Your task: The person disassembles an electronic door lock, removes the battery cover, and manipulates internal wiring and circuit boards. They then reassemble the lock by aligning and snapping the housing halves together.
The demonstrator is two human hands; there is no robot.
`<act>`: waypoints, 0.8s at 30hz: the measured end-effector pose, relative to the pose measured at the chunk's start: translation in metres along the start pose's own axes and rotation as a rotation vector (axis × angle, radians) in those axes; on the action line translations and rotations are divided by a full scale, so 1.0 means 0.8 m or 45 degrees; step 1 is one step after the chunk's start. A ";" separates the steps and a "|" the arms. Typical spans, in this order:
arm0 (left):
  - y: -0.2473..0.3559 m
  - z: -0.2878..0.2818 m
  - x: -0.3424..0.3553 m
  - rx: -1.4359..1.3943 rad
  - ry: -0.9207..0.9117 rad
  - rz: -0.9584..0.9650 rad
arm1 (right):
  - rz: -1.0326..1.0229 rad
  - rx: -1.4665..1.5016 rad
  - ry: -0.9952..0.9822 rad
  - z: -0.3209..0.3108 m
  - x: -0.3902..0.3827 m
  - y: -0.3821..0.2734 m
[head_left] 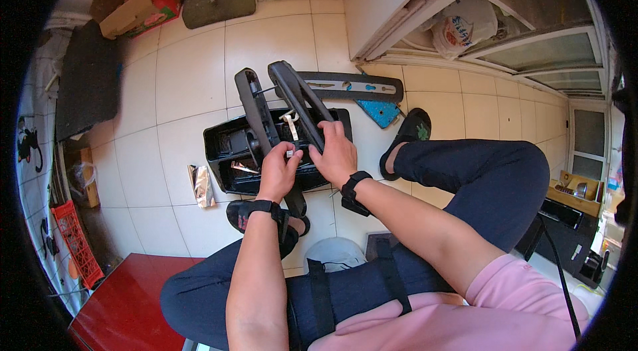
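My left hand point(279, 168) is closed in a pinch on a small pale piece point(290, 153) at the lower middle of a black frame with two long arms. My right hand point(332, 158) has its fingers curled on the frame's right arm point(296, 95), thumb beside the left hand. The left arm point(251, 104) of the frame slants over a black plastic tray point(219, 145). A pale strap-like piece point(291, 124) shows between the arms. A crumpled foil packet point(201, 185) lies left of the tray.
Behind the tray lie a slotted board point(352, 85) and a blue perforated piece point(375, 112). My slippered feet flank it. A red panel point(126, 298) is lower left, a red crate point(76, 241) beside it. Cardboard boxes point(129, 12) sit back left, a cabinet point(545, 45) back right.
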State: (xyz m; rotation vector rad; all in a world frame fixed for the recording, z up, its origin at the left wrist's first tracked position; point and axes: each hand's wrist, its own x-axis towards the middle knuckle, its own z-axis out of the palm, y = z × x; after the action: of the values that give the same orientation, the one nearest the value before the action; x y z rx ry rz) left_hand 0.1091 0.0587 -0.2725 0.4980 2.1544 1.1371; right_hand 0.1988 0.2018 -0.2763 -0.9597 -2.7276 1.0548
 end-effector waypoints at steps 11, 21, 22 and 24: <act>-0.007 0.004 -0.005 -0.084 -0.027 -0.001 | 0.219 0.836 -0.656 0.013 0.038 0.002; -0.005 -0.012 0.001 -0.711 -0.223 -0.174 | 0.565 1.496 -0.945 -0.001 0.047 0.016; -0.007 -0.015 0.000 -0.723 -0.251 -0.235 | 0.558 1.535 -0.948 -0.001 0.046 0.017; -0.010 -0.016 -0.002 -0.744 -0.217 -0.254 | 0.604 1.578 -0.975 -0.001 0.046 0.016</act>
State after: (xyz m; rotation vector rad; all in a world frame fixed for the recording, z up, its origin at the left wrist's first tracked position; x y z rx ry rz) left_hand 0.1009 0.0459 -0.2731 0.1063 1.5825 1.4676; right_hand 0.1761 0.2306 -0.2896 -0.9931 -1.3930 3.0636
